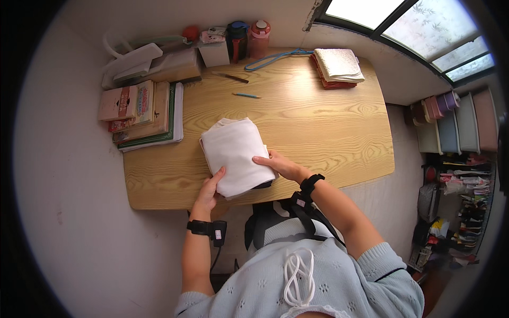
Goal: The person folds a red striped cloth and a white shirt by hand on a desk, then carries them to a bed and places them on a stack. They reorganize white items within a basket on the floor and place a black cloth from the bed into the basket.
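A stack of folded cloth (236, 157), white on top with a dark layer showing at its lower right edge, lies at the near left of the wooden table. My left hand (209, 190) grips its lower left side, thumb on top and fingers hidden beneath or behind the edge. On the right side my right hand (280, 163) holds the stack the same way, thumb over the white fabric. Both wrists wear black straps.
Stacked books (135, 111) stand at the left. Behind are a white box (214, 53), a dark bottle (237, 41), a pink bottle (259, 39), a blue hanger (274, 59) and folded towels (338, 67). A pencil (246, 95) and a dark pen-like item (234, 77) lie mid-table.
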`<state>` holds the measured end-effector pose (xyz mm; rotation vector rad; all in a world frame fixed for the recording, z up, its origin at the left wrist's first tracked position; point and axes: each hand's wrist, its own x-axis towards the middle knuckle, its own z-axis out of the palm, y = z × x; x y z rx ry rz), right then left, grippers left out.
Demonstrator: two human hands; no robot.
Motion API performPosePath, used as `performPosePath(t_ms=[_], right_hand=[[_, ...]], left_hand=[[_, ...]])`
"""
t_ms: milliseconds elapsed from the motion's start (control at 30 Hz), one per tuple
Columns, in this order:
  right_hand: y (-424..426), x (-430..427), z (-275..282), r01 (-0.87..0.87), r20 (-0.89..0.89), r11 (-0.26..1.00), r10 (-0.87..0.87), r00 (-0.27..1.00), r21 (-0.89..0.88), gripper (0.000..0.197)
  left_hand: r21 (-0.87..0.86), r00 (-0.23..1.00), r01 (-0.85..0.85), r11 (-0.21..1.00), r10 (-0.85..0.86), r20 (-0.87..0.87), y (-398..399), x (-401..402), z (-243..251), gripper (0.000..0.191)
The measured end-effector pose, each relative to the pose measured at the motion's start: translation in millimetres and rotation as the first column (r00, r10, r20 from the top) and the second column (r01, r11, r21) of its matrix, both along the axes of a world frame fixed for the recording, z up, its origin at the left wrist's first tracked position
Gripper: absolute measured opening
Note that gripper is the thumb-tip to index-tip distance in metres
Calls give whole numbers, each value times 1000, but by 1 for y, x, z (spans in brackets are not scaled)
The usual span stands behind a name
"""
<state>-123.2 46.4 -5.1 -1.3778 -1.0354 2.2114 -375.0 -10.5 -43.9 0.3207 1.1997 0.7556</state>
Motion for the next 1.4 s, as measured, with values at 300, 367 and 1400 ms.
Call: performPosePath(t_ms=[300, 367, 1400], right_hand=[[-85, 59, -15, 89, -238, 982, -128, 963, -167, 72], [-113, 90, -11, 135, -187, 983, -157, 970, -124, 74], [-684, 217, 52, 210, 87, -971, -201, -976, 113, 100]], left_hand=[[-46, 962, 229, 972, -219, 163, -62, 68, 27, 64], [-42, 937, 332, 942, -324, 130, -75, 107, 40, 67], [71, -988, 9, -997, 1, 152, -524, 701, 56, 51]])
